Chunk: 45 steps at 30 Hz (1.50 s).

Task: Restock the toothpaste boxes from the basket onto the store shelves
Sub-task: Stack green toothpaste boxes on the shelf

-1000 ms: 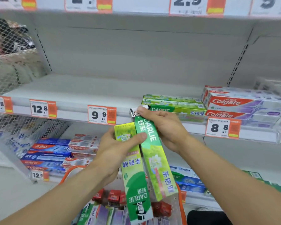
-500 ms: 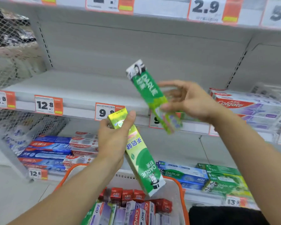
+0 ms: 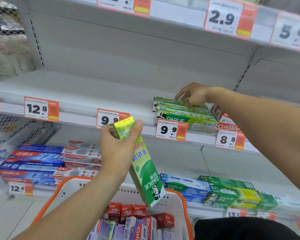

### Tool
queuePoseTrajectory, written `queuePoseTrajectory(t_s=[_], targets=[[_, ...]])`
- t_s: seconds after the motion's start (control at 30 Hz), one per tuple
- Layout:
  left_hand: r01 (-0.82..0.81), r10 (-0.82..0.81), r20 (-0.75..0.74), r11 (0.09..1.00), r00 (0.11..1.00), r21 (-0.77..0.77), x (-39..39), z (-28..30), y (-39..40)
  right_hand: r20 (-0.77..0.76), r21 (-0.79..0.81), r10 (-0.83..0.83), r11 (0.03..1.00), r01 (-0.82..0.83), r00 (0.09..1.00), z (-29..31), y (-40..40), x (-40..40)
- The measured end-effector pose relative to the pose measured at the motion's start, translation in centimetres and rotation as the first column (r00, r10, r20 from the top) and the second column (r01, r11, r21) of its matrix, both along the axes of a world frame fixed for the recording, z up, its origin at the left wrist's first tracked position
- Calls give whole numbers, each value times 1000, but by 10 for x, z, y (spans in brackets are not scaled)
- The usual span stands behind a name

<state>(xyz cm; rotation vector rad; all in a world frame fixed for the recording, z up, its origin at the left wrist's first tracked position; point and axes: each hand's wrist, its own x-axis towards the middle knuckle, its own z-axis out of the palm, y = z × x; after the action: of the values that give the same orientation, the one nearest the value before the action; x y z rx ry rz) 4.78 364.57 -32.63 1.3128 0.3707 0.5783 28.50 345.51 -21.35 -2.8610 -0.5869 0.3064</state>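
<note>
My left hand (image 3: 118,149) grips the top end of a green and yellow Darlie toothpaste box (image 3: 145,175), which hangs tilted above the orange-rimmed basket (image 3: 184,200). My right hand (image 3: 192,95) reaches onto the middle shelf (image 3: 76,94), its curled fingers holding the top box (image 3: 166,100) of a stack of green Darlie boxes (image 3: 185,116) above a 9.9 price tag. The basket holds several red, purple and white toothpaste boxes (image 3: 139,224).
Colgate boxes (image 3: 227,126) lie to the right of the Darlie stack. On the lower shelf are blue and red boxes (image 3: 36,161) at the left and blue and green Darlie boxes (image 3: 232,193) at the right. A wire mesh divider (image 3: 10,132) stands at the far left.
My right hand has carried its Darlie box from mid-air onto the top of the shelf stack. My left hand still holds the other box, now slightly higher over the basket.
</note>
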Motion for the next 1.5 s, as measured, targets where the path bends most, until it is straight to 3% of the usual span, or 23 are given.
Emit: queuePoseTrajectory(t_s=[0.1, 0.2, 0.27, 0.3, 0.37, 0.47, 0.63, 0.77, 0.9, 1.03, 1.17, 1.23, 1.3, 1.37, 1.5], targets=[[18, -19, 21, 999, 1000, 43, -2, 0, -3, -38, -10, -31, 999, 31, 999, -4, -2, -1], [25, -26, 10, 998, 1000, 50, -1, 0, -5, 243, -37, 74, 997, -67, 967, -5, 5, -20], [15, -15, -8, 1000, 1000, 25, 2, -1, -3, 366, 212, 101, 959, -189, 925, -12, 17, -53], [6, -6, -15, 1000, 1000, 4, 3, -1, -2, 298, 393, 111, 891, -228, 948, -18, 23, -74], [-20, 20, -2, 999, 1000, -38, 4, 1, 0, -4, 621, 248, 760, -192, 969, -41, 29, -119], [-52, 52, 12, 998, 999, -22, 3, 4, 4, -338, 648, 411, 754, -108, 847, -94, 25, -168], [-34, 33, -7, 998, 999, -45, 2, 1, 6, -554, 661, 388, 743, 106, 737, -145, 20, -193], [14, -12, -91, 1000, 996, 27, 3, 2, 21, -450, 750, 245, 626, 214, 859, -142, 14, -186], [364, -339, -242, 929, 909, 63, -4, 6, 40, -83, 728, -25, 681, 77, 996, -132, -3, -178], [607, -605, -276, 790, 746, -91, -12, 5, 47, 274, 695, -131, 712, -102, 953, -129, -20, -170], [787, -711, -396, 615, 581, 53, -12, -10, 49, 525, 602, 44, 687, -407, 850, -120, -32, -166], [865, -781, -426, 501, 455, 6, -16, -12, 42, 536, 599, 75, 667, -442, 841, -120, -28, -169], [888, -809, -427, 460, 405, -28, -17, -12, 34, 489, 635, 27, 674, -377, 872, -124, -21, -171], [862, -793, -411, 506, 449, -34, -17, -16, 26, 411, 707, -47, 647, -286, 910, -125, -14, -174], [768, -735, -351, 637, 580, -66, -21, -17, 8, 172, 882, -86, 458, -114, 981, -117, -4, -185]])
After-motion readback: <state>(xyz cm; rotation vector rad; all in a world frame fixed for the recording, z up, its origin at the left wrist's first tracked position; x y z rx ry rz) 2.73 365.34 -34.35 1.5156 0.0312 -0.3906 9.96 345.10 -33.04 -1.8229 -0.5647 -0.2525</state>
